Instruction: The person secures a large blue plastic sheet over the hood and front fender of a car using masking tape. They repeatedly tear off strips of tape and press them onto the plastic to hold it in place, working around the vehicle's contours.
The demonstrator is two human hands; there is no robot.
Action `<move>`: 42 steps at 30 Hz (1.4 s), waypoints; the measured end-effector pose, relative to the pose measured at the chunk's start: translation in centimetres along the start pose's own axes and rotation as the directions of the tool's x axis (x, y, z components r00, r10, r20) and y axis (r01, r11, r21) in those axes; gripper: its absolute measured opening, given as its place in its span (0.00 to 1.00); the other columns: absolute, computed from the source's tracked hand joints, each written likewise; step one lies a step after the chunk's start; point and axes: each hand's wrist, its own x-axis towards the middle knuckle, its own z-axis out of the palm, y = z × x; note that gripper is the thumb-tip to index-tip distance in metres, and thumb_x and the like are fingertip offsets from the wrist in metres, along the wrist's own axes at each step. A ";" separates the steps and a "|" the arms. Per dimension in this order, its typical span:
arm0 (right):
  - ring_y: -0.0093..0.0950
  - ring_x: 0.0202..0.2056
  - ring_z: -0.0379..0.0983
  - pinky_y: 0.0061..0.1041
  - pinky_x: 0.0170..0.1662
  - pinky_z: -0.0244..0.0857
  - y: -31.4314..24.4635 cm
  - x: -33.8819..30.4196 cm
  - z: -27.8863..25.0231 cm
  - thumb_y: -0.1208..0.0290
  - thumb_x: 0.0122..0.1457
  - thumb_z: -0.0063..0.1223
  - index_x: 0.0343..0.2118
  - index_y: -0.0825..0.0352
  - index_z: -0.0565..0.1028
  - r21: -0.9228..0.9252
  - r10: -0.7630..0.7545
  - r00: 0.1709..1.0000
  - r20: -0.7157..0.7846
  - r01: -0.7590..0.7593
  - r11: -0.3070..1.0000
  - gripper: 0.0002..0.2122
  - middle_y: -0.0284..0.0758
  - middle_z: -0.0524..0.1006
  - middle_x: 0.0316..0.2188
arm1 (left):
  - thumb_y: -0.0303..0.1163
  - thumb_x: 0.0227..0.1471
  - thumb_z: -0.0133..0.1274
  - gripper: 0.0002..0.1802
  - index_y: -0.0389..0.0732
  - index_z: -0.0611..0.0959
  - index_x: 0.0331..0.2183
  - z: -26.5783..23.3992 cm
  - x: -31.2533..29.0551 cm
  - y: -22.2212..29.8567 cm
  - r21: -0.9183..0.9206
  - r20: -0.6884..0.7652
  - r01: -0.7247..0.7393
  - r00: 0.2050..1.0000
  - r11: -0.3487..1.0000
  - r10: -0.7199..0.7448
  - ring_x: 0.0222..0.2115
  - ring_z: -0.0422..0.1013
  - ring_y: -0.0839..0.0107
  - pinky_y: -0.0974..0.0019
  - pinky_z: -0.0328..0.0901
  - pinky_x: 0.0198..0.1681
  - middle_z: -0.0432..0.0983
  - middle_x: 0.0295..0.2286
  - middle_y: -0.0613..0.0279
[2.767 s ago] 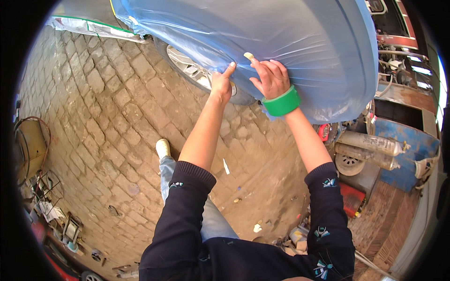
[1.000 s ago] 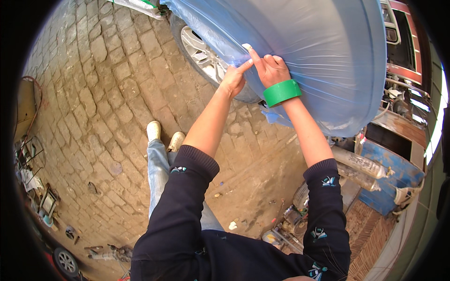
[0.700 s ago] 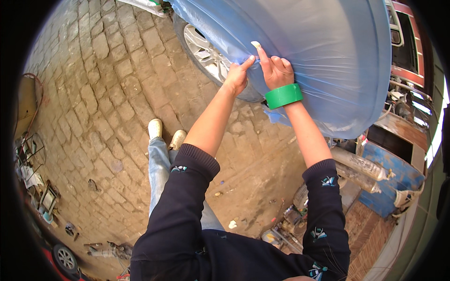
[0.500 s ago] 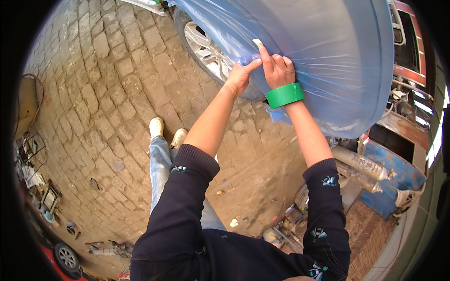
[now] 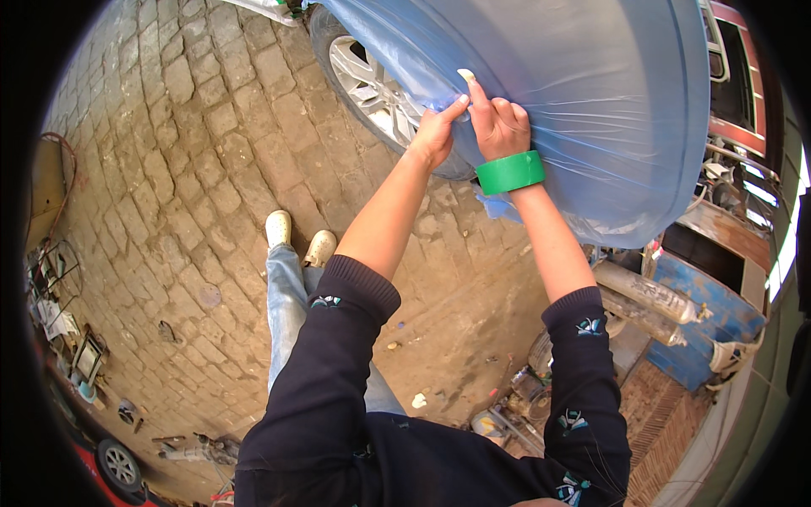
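Note:
A blue translucent plastic sheet (image 5: pixel 608 93) drapes over the body of a vehicle, its edge hanging beside a silver-spoked wheel (image 5: pixel 367 80). At that edge, my left hand (image 5: pixel 433 138) is closed on bunched film, thumb pointing toward the other hand. Close beside it on the right, my right hand (image 5: pixel 503 131) has most fingers curled in against the sheet and one digit stretched up along it; its grip is partly hidden. A wide roll of green tape (image 5: pixel 511 172) sits around my right wrist like a bracelet.
Brick paving (image 5: pixel 186 169) lies under my pale clogs (image 5: pixel 279 228). To the right are metal cylinders (image 5: pixel 646 291), a worn blue panel (image 5: pixel 701 325) and clutter. A red car (image 5: pixel 118 465) shows at lower left, below scattered tools and parts.
My left hand has shifted slightly right and down, its thumb now closer to my right hand. Bunched film near the left fingers has changed shape. The right hand is nearly still.

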 end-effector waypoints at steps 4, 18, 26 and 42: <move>0.13 0.31 0.65 0.19 0.41 0.53 -0.2 -0.2 0.3 0.70 0.57 0.55 0.56 0.57 0.69 0.007 0.068 0.980 -0.186 -0.068 0.998 0.22 0.13 0.70 0.23 | 0.32 0.54 0.60 0.20 0.39 0.76 0.48 -0.2 0.2 0.1 0.035 -0.009 0.022 1.000 0.999 -0.022 0.44 0.71 0.70 0.63 0.64 0.50 0.76 0.42 0.64; 0.19 0.33 0.64 0.23 0.43 0.56 -0.2 -0.6 0.8 0.71 0.57 0.55 0.56 0.55 0.68 -0.014 0.124 0.984 -0.130 -0.127 0.992 0.22 0.19 0.69 0.29 | 0.31 0.49 0.65 0.23 0.37 0.77 0.47 -0.7 -0.4 0.4 0.103 0.067 -0.074 0.995 0.992 0.067 0.43 0.72 0.67 0.62 0.66 0.50 0.78 0.41 0.60; 0.24 0.35 0.65 0.27 0.43 0.58 0.1 0.0 -1.0 0.64 0.51 0.64 0.50 0.54 0.74 0.209 0.232 0.968 -0.092 -0.209 0.955 0.21 0.21 0.71 0.32 | 0.26 0.47 0.65 0.19 0.34 0.80 0.43 -0.4 0.1 0.1 0.221 -0.044 -0.044 0.998 0.974 0.055 0.39 0.75 0.67 0.63 0.68 0.45 0.79 0.38 0.58; 0.27 0.41 0.66 0.32 0.45 0.57 0.1 0.1 -3.2 0.63 0.49 0.65 0.28 0.54 0.74 0.075 0.190 0.980 0.053 -0.194 0.978 0.09 0.24 0.70 0.36 | 0.34 0.43 0.70 0.20 0.34 0.82 0.37 0.6 -0.8 1.0 0.269 -0.153 0.023 0.988 0.963 0.019 0.34 0.73 0.70 0.64 0.66 0.41 0.79 0.33 0.60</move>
